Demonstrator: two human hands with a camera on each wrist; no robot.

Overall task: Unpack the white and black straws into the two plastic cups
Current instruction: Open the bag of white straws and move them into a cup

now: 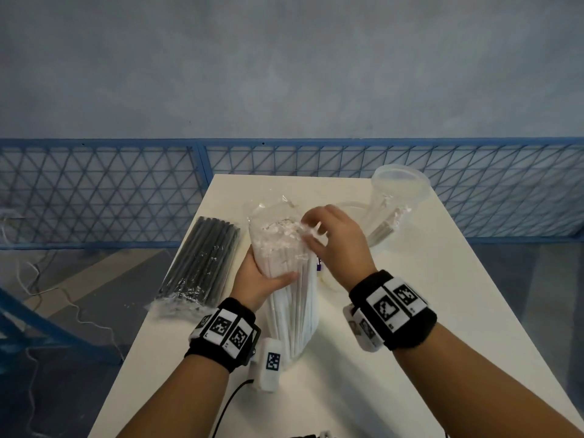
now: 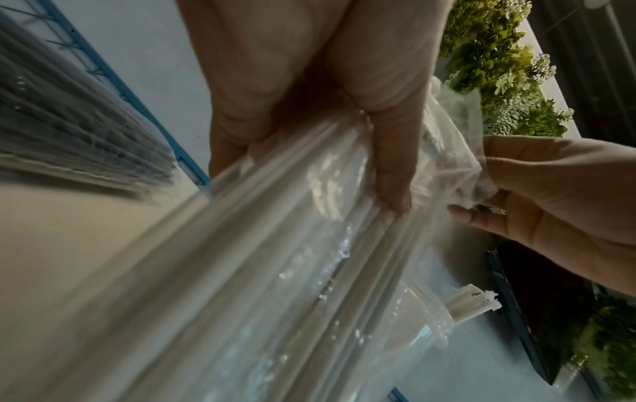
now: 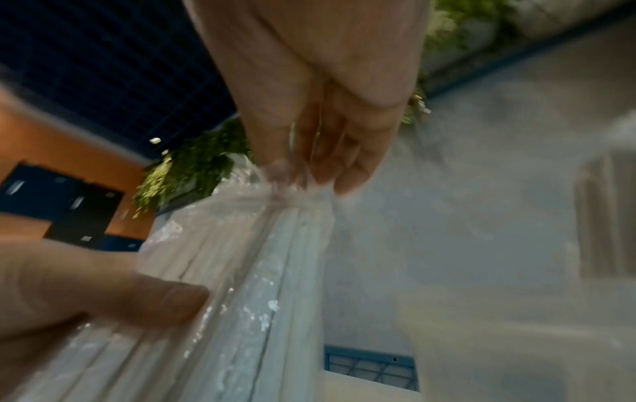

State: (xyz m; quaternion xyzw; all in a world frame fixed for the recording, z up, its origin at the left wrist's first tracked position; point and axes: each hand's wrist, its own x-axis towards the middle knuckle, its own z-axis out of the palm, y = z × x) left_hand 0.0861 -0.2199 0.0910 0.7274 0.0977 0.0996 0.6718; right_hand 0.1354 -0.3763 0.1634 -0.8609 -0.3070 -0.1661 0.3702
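A clear plastic bag of white straws [image 1: 292,298] stands tilted near the middle of the white bench [image 1: 410,358], its lower end on the surface and its open, crinkled top pointing away from the person. The straws inside are long, thin and packed tight, each one showing as a pale ridge through the shiny film. The left hand [image 1: 257,284] wraps round the bag's middle from the left, thumb across the front. The right hand [image 1: 335,240] pinches the loose plastic at the mouth of the bag between thumb and fingertips.

To the left lies a sealed pack of black straws [image 1: 202,263], flat on the bench near its left edge. At the far right a clear plastic cup [image 1: 396,197] holds a few white straws leaning inside it.
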